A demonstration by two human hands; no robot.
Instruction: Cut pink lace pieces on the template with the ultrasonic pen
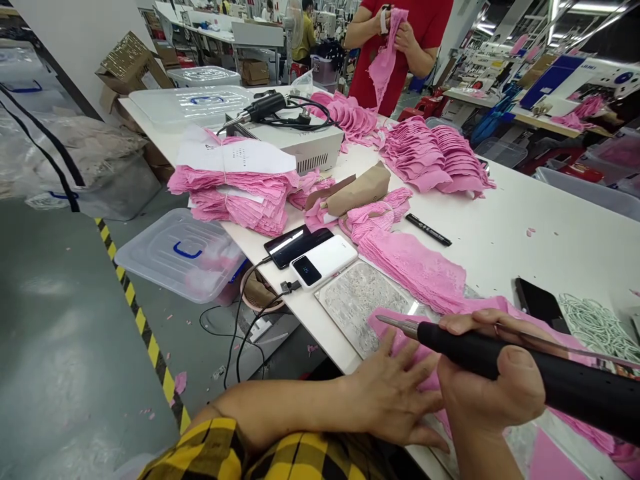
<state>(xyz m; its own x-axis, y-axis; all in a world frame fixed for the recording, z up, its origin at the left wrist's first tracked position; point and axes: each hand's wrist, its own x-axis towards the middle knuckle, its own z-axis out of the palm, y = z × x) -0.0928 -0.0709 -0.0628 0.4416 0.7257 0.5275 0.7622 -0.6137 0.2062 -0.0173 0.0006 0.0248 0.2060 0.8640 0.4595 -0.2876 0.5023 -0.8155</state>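
My left hand (397,393) lies flat with its fingers spread over a pink fabric piece (383,322) on a worn grey board (357,300). My right hand (493,380) is wrapped around a thick black handheld cutting tool (480,350) with a pointed metal tip. That tip hovers over or near the pink piece, just beyond my left fingers; I cannot tell if it touches. A thin, shiny metal strip (545,341) also runs along my right fingers. Behind the board stretches a stack of pink lace fabric (413,263).
A white power bank (325,260), a dark phone (295,245), a black marker (429,230), another phone (540,303) and pale green cord (595,323) lie around. Behind are bundled pink pieces (240,193) and a grey box (315,150). A person in red (400,60) holds pink fabric opposite.
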